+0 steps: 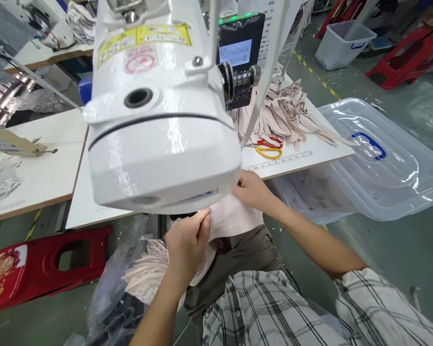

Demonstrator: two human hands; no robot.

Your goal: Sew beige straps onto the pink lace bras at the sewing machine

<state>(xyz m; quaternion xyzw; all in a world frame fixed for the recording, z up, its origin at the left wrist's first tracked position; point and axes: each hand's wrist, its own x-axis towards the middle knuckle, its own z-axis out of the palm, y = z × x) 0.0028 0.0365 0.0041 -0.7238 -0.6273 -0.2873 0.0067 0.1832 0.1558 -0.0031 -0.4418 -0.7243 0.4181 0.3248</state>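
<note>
A pale beige fabric piece (234, 218) spans between my two hands, below the front of a white sewing machine (166, 163). My left hand (189, 242) pinches its left edge between thumb and fingers. At the upper right of the cloth, my right hand (252, 190) is closed on it, with the fingertips partly hidden by the machine head. The needle area is out of sight behind that head. Beside my left forearm hangs a bundle of beige fabric pieces (147, 274) with patterned edges.
On the white table, beige fabric strips (277, 110) lie in a heap behind red-and-yellow scissors (269, 147). A control panel (240, 57) stands behind the machine. To the right is a clear plastic lid (400, 163) over a bin; a red stool (82, 259) is at left.
</note>
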